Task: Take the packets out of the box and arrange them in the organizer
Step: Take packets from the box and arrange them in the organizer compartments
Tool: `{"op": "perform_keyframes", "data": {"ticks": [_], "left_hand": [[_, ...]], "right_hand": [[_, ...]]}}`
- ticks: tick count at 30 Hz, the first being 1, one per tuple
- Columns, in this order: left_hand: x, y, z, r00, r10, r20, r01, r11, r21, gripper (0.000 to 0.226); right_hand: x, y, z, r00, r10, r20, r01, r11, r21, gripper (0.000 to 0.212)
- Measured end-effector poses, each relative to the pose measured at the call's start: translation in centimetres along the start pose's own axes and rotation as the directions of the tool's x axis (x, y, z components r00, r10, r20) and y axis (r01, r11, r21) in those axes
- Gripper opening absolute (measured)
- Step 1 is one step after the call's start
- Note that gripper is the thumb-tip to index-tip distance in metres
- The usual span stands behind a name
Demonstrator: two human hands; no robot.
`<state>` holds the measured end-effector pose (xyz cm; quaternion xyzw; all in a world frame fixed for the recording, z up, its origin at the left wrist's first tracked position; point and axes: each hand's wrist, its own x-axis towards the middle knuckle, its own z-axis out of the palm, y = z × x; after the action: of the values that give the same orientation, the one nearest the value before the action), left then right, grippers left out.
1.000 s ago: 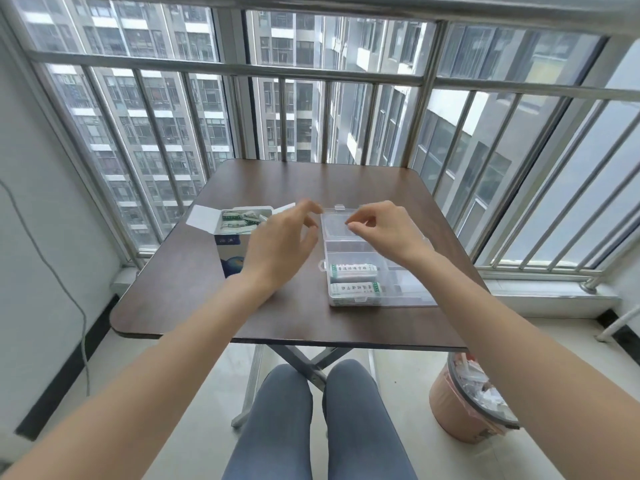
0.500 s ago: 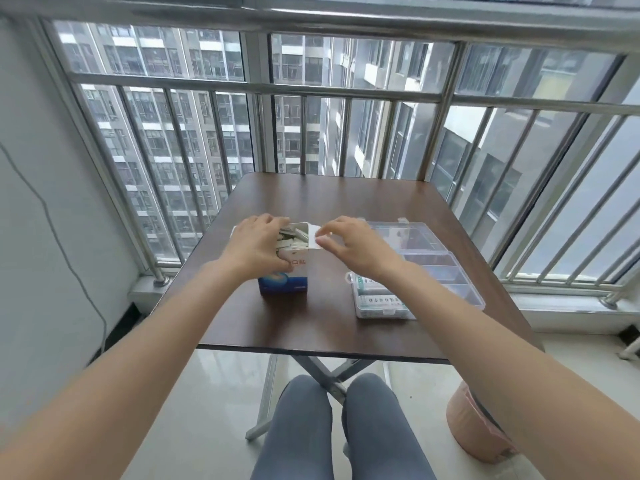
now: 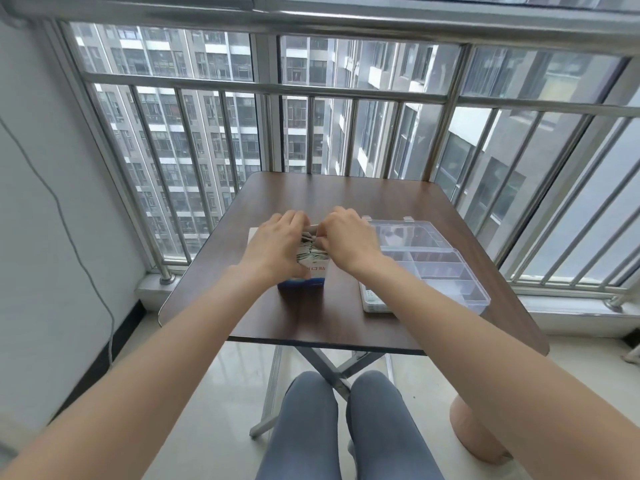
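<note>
A white and blue cardboard box [image 3: 313,277] stands open on the brown table [image 3: 311,320], with green and white packets [image 3: 310,252] showing at its top. My left hand [image 3: 277,244] grips the box's left side, fingers curled over its top edge. My right hand [image 3: 346,239] reaches into the box from the right and its fingertips pinch at the packets. The clear plastic organizer [image 3: 450,271] lies open to the right of the box. My right forearm hides its near-left corner, where a packet [image 3: 372,299] partly shows.
A metal railing [image 3: 311,88] and window close off the far and right sides of the table. A pink waste bin [image 3: 474,431] stands on the floor under the table's right edge. My knees are below the near edge. A cable hangs on the left wall.
Both hands left the organizer and moved left to the box. The left hand now grips the box and the right fingers have gone into its top. The view has shifted leftward.
</note>
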<state>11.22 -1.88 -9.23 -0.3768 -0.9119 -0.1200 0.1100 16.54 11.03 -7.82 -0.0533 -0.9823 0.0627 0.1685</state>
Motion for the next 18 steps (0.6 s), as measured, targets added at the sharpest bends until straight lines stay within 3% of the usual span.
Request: {"op": "perform_keyframes", "data": {"ticks": [4, 9, 14, 16, 18], "left_hand": [[0.6, 0.1, -0.4, 0.997, -0.019, 0.068, 0.019, 1.0, -0.002, 0.074], [1.8, 0.5, -0.3, 0.972, -0.102, 0.211, 0.106, 0.994, -0.008, 0.074], [2.4, 0.2, -0.2, 0.948, -0.133, 0.289, 0.153, 0.987, -0.046, 0.094], [2.0, 0.9, -0.5, 0.977, -0.099, 0.189, 0.142, 0.964, -0.226, 0.099], [1.6, 2.2, -1.2, 0.998, -0.057, -0.009, 0.046, 0.877, -0.478, 0.085]], "right_hand": [[0.0, 0.4, -0.6, 0.994, 0.098, -0.046, -0.083, 0.963, 0.255, 0.02], [0.2, 1.8, -1.5, 0.987, 0.145, -0.076, -0.1, 0.902, 0.419, 0.016], [-0.3, 3.5, -3.5, 0.958, 0.279, -0.059, -0.134, 0.622, 0.772, 0.008], [-0.9, 4.4, -4.1, 0.956, 0.292, -0.013, -0.134, 0.476, 0.869, 0.007], [-1.9, 5.4, -4.4, 0.964, 0.26, 0.058, -0.147, 0.336, 0.93, 0.007]]}}
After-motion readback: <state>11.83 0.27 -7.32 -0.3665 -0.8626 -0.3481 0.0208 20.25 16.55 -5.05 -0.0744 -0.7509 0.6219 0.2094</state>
